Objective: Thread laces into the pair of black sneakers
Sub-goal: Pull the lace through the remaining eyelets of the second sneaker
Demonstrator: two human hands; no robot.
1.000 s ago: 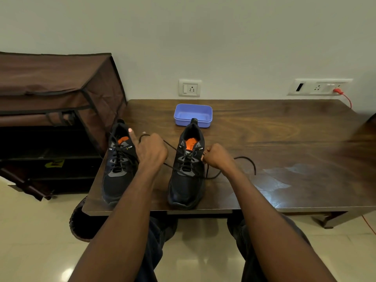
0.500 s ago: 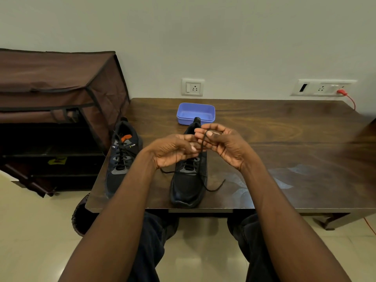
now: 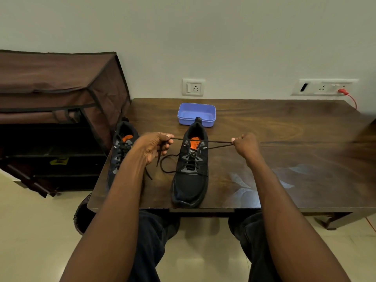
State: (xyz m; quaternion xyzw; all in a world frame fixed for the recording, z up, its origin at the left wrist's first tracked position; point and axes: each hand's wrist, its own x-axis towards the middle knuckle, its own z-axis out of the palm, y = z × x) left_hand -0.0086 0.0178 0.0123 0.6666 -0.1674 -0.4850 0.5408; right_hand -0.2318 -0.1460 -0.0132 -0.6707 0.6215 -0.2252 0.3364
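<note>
Two black sneakers with orange insoles stand on the wooden table [image 3: 264, 127], toes toward me. The left sneaker [image 3: 120, 151] is laced and partly hidden by my left forearm. The right sneaker [image 3: 191, 167] sits near the front edge. Its black lace [image 3: 205, 141] stretches taut above the shoe opening between both hands. My left hand [image 3: 154, 147] pinches one part of the lace, with a loose loop and end hanging below onto the table. My right hand [image 3: 245, 144] grips the other part to the shoe's right.
A blue plastic tray [image 3: 196, 114] sits behind the right sneaker. A brown fabric shoe rack [image 3: 57, 102] stands left of the table. Wall sockets [image 3: 193, 87] and a red plug [image 3: 342, 90] are behind. My knees are under the front edge.
My hands were together above the right sneaker half a second ago. They have moved apart sideways, pulling the lace tight between them.
</note>
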